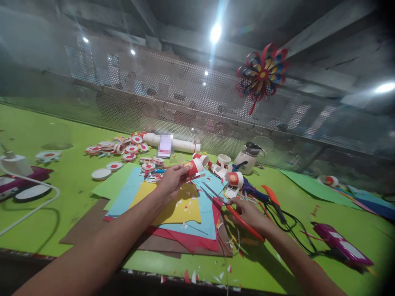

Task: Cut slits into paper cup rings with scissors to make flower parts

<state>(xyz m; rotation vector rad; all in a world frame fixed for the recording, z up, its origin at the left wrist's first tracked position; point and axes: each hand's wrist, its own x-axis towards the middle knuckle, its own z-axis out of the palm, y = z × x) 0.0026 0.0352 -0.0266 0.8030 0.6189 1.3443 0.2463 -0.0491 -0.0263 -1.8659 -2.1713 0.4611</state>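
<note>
My left hand (173,181) grips a red and white paper cup (194,166), held on its side above the stacked paper. In my right hand (247,211) is a pair of scissors (243,222) with orange handles; the blades point up and left toward the cup, apart from it. Below both hands lie yellow paper (166,205) and light blue paper (206,228), strewn with small red and white scraps. Just beyond the scissors are a cut paper cup (235,179) and another white cup (224,159).
Several red and white paper discs (132,149) are piled at the back left, beside a phone (165,146) and a long white stack of cups (185,145). A glue gun (271,199) with a black cable lies right. A white jug (247,158) and purple power strip (342,246) stand farther out.
</note>
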